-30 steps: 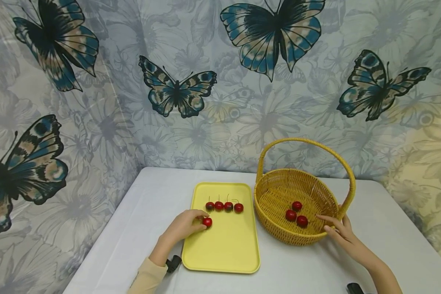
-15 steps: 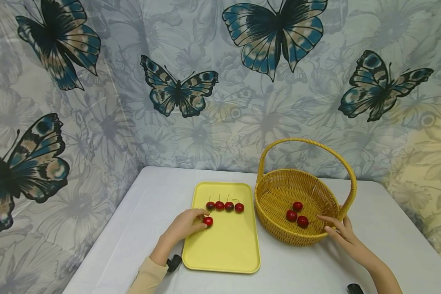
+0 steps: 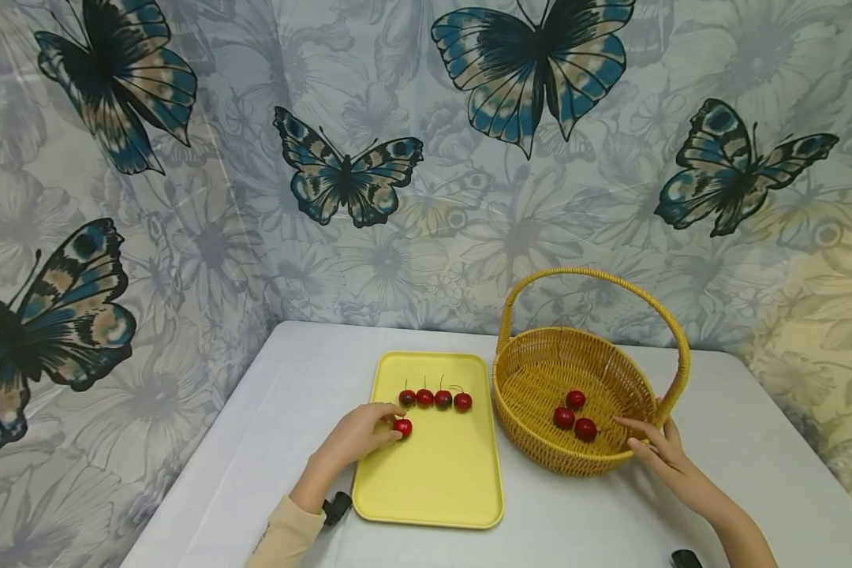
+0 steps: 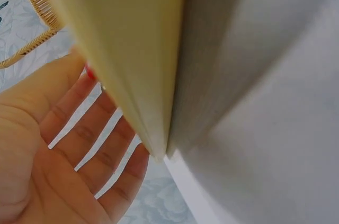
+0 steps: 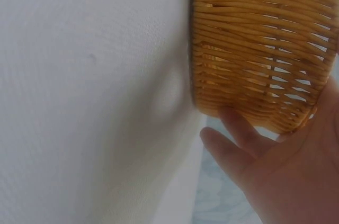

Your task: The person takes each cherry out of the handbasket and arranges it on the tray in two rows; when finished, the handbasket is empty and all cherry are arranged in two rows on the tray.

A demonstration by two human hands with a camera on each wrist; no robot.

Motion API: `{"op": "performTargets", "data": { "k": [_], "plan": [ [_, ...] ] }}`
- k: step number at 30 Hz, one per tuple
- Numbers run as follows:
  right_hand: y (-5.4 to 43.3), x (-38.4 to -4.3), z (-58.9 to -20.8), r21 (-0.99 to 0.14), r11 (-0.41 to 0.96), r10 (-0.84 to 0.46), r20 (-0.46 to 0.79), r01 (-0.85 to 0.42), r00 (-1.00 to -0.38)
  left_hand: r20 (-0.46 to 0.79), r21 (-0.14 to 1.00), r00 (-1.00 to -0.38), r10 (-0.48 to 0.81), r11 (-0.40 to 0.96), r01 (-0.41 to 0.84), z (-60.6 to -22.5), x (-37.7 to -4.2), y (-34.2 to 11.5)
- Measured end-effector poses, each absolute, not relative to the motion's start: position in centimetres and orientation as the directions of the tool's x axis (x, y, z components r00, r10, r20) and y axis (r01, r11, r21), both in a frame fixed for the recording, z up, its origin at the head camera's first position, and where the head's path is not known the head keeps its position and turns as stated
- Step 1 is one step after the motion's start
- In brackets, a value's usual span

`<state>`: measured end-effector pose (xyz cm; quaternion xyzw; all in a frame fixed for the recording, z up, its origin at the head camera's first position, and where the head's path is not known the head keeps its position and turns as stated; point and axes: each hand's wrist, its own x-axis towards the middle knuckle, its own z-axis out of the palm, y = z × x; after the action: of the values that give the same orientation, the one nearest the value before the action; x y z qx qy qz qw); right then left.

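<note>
Between the thumb and fingertips of my left hand (image 3: 360,432) is a red cherry (image 3: 402,428), low over the left part of a yellow tray (image 3: 433,485). Just beyond it, several cherries (image 3: 424,398) with thin stems stand in a row across the tray. My right hand (image 3: 670,460) holds the near right rim of a woven basket (image 3: 539,450), some fingers inside the rim and others against the outer wall. Three dark red cherries (image 3: 564,418) lie on the basket floor. The left wrist view shows the other left fingers (image 4: 95,150) spread beside the tray edge.
The basket's tall arched handle (image 3: 589,273) rises above it. Tray and basket stand side by side on a white-covered table (image 3: 255,442). Behind is a cloth backdrop (image 3: 468,260) with butterflies printed on it.
Neither hand visibly changes its hold; the cherry stays at the left fingertips. The whole head view shifts very slightly.
</note>
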<state>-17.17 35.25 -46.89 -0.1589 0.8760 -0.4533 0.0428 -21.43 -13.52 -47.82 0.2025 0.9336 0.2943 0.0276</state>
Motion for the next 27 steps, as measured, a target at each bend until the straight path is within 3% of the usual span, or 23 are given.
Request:
{"op": "performTargets", "data": {
  "k": [12,27],
  "plan": [
    [35.4,-17.3,-47.2,-0.81,0.534,-0.317,0.071,-0.24,-0.946,0.109,0.533,-0.9,0.421,0.74,0.41,-46.0,-20.4,-12.7],
    [35.4,-17.2,-46.8,-0.806,0.543,-0.325,0.056,-0.234,-0.944,0.159,0.469,-0.826,0.541,0.695,0.545,-44.1,-18.9,-10.2]
  ]
}}
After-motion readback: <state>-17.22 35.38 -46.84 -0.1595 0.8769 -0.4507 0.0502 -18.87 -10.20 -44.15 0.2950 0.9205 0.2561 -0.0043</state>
